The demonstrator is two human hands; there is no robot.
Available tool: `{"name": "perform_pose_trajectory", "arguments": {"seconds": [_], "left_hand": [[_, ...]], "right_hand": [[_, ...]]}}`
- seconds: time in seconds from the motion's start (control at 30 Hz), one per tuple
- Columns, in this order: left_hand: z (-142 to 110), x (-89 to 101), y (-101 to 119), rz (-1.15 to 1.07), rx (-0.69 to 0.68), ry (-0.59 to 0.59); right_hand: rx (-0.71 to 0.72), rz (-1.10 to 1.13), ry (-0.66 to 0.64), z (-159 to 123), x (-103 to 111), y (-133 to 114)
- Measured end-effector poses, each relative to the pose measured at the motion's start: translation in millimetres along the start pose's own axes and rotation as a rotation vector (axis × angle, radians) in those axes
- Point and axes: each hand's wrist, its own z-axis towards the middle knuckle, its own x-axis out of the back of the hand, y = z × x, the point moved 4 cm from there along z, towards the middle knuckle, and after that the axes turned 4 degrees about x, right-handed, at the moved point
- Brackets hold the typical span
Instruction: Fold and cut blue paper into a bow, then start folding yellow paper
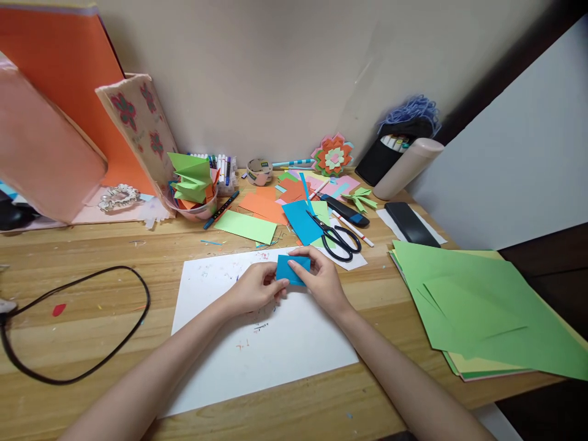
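Forearms (169, 360), head view: yours rise from the bottom edge, slanting inward to the centre.
Left hand (257, 286): your thumb and fingers pinch the lower left of the blue paper.
Right hand (325, 278): closed on the same piece — your thumb across its front, your fingers around its top and right edges.
Blue paper (283, 266): a small rectangle at mid-frame, between your hands, over the white sheet (303, 343).
Scissors (327, 230): right of centre, just beyond your right hand, blades over a larger blue sheet (297, 222).
Light green strip (245, 227): above your left hand, near the black pen (221, 209).
Green sheets (478, 300): stacked at the right.
Black cord (149, 297): looped at the left — well apart from your hands.
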Motion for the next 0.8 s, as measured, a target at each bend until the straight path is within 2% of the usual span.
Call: {"name": "perform_pose_trajectory", "arguments": {"seconds": [0.07, 0.17, 0.27, 0.33, 0.4, 0.5, 0.57, 0.63, 0.8], "left_hand": [[1.1, 2.1, 0.7, -0.028, 0.001, 0.047], [4.9, 9.5, -2.4, -0.068, -0.011, 0.228], [5.8, 17.4, -6.9, -0.068, -0.060, 0.446], [4.6, 19.7, -8.2, -0.062, -0.085, 0.523], [3.7, 18.4, -7.5, -0.051, -0.086, 0.507], [4.1, 13.4, -5.7, -0.113, -0.047, 0.389], [5.1, 10.6, -6.2, -0.191, 0.003, 0.318], [5.9, 10.1, -7.1, -0.223, 0.032, 0.295], [5.8, 11.5, -7.6, -0.143, 0.017, 0.287]], "right_hand": [[-0.017, 0.040, 0.021, 3.0, 3.7, 2.0], [-0.112, 0.173, 0.050, 6.4, 6.8, 9.6], [-0.211, 0.306, -0.017, 6.1, 1.3, 16.5], [-0.227, 0.363, -0.057, 4.7, -3.5, 18.0], [-0.194, 0.374, -0.031, 3.7, -5.0, 17.3], [-0.129, 0.326, 0.037, 3.2, -3.5, 15.2], [-0.111, 0.269, 0.031, 2.7, -3.0, 14.2], [-0.077, 0.177, 0.003, 1.9, -2.6, 11.7], [0.114, -0.075, -0.012, -0.6, -0.6, -2.5]]}}
